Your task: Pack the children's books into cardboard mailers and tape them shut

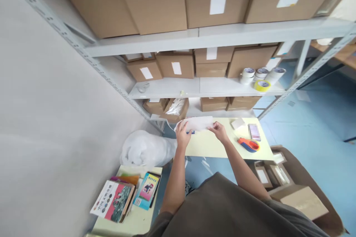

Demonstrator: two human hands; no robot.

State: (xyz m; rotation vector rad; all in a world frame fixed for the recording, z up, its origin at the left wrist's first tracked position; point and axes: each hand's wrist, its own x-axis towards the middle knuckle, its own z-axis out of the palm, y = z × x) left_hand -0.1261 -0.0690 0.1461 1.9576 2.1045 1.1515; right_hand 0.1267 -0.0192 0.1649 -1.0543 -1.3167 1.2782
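Note:
Between my two hands is a white foam sheet (198,123), stretched above the pale yellow table (207,149). It looks folded or wrapped; a small blue and red edge shows beside it, and what it covers is hidden. My left hand (183,134) grips the sheet's left end with fingers closed over it. At the right end, my right hand (219,132) pinches its edge. On the table to the right are an orange and blue tape cutter (249,144), a phone-like item (254,132) with a blurred surface, and a small white block (237,123).
A large white foam roll (147,150) stands left, behind a side table with books (115,200). Ahead, a metal shelf (178,87) bears cardboard boxes (174,66) and tape rolls (261,85). At lower right, a big open carton (314,196) holds smaller boxes.

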